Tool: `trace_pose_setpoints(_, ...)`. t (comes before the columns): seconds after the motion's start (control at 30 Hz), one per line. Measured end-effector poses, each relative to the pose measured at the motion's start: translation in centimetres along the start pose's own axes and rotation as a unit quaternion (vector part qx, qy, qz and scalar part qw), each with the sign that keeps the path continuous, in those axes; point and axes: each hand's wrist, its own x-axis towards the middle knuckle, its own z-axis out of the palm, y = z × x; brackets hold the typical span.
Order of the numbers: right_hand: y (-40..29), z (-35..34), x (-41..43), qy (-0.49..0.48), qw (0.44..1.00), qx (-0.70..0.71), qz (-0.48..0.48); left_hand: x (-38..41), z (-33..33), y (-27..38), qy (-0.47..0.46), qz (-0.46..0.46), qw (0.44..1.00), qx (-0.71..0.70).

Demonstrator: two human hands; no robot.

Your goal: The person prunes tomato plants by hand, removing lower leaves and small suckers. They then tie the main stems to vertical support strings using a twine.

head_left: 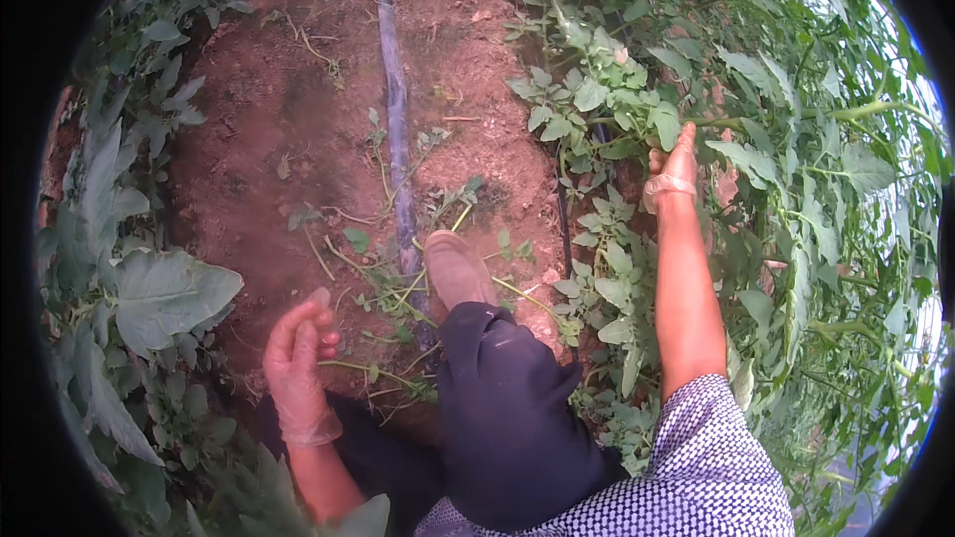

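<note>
My right hand (pixel 674 160), in a thin clear plastic glove, reaches into the plants on the right. Its fingers close around a leafy stem (pixel 716 121) that looks like tomato; leaves partly hide the fingertips. Leafy shoots (pixel 627 101) spread just beyond and to the left of this hand. My left hand (pixel 302 343), gloved the same way, hovers at the lower left with loosely curled fingers and nothing seen in it. Cut or broken green shoots (pixel 395 291) lie on the soil to its right, around my shoe (pixel 456 268).
A grey-blue irrigation hose (pixel 393 89) runs lengthwise along the reddish soil path (pixel 298 119). A thin black drip line (pixel 563 216) follows the right row. Dense plants border both sides, with a large leaf (pixel 175 298) close on the left. My dark-trousered knee (pixel 507 388) fills the lower middle.
</note>
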Motion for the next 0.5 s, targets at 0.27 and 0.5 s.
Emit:
trace_pose_setpoints(0.27, -9.0, 0.5, 3.5, -0.301, 0.924, -0.205, -0.114, 2.0, 1.0, 0.2, 0.034, 0.012, 0.999, 0.0)
trace_pose_setpoints(0.5, -12.5, 3.2, 6.3, -0.414, 0.869, -0.256, -0.091, 2.5, 2.0, -0.1, 0.073, 0.044, 0.996, 0.009)
